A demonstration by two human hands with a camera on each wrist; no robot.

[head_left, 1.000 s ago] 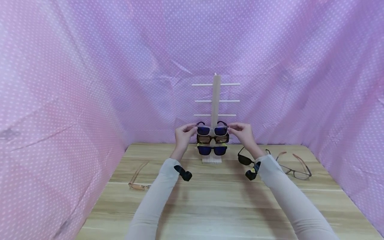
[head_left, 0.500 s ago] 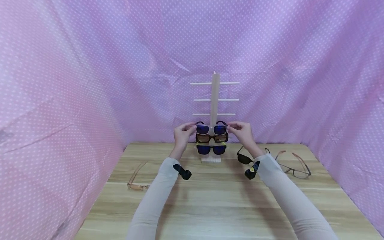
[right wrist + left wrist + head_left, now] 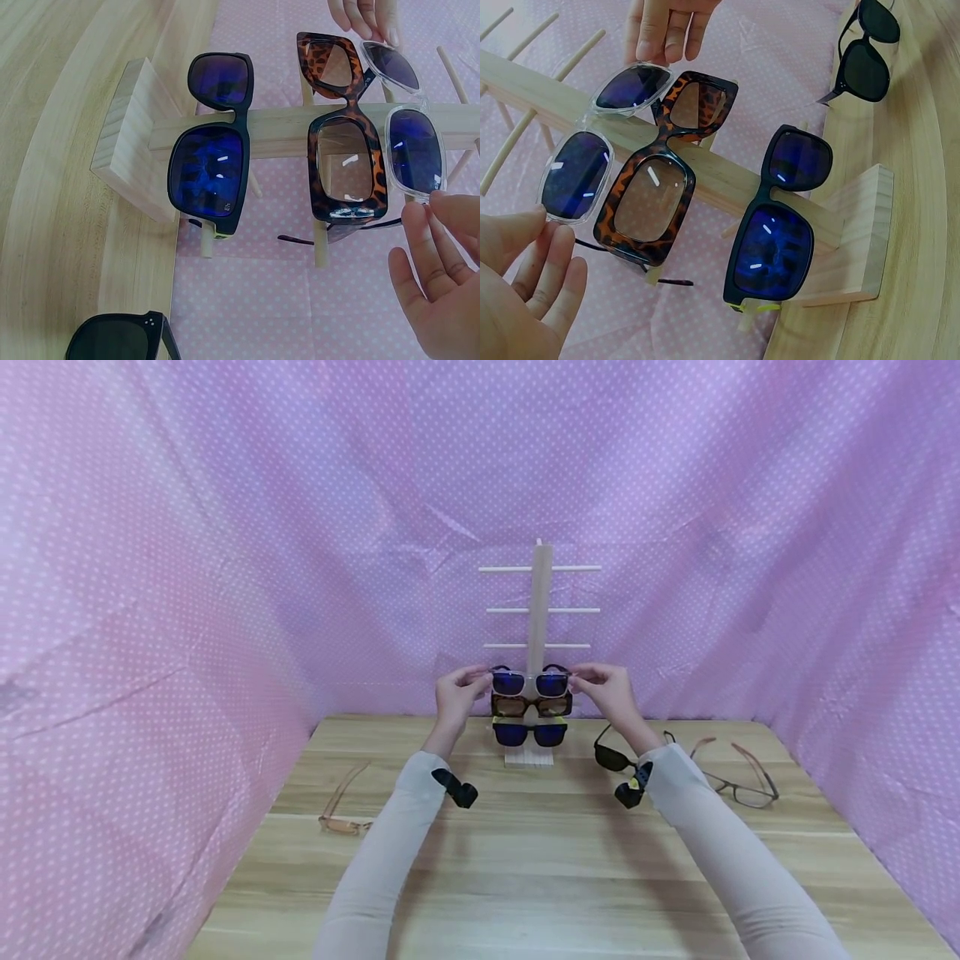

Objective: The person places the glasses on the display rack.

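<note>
A pair of clear-framed sunglasses (image 3: 530, 684) with blue lenses sits against the post of a wooden display stand (image 3: 538, 602). My left hand (image 3: 456, 702) pinches its left outer corner between thumb and fingers. At the opposite corner my right hand (image 3: 609, 693) pinches the frame the same way. Directly below hang tortoiseshell sunglasses (image 3: 681, 150) with light brown lenses, nearly touching the clear pair. Lower still, black-framed sunglasses (image 3: 217, 142) with blue lenses hang near the stand's base (image 3: 135, 139). Whether the clear pair's weight rests on a peg cannot be told.
Bare pegs (image 3: 573, 610) stick out on both sides of the upper post. Black sunglasses (image 3: 612, 758) and thin-framed eyeglasses (image 3: 752, 797) lie on the table (image 3: 540, 877) at right, partly behind my right arm. Orange-tinted glasses (image 3: 345, 826) lie at left. Pink dotted cloth (image 3: 375, 527) surrounds the table.
Both hands stay at the corners of the clear-framed sunglasses throughout. The whole head view shifts slightly; the sunglasses show no clear movement relative to the stand.
</note>
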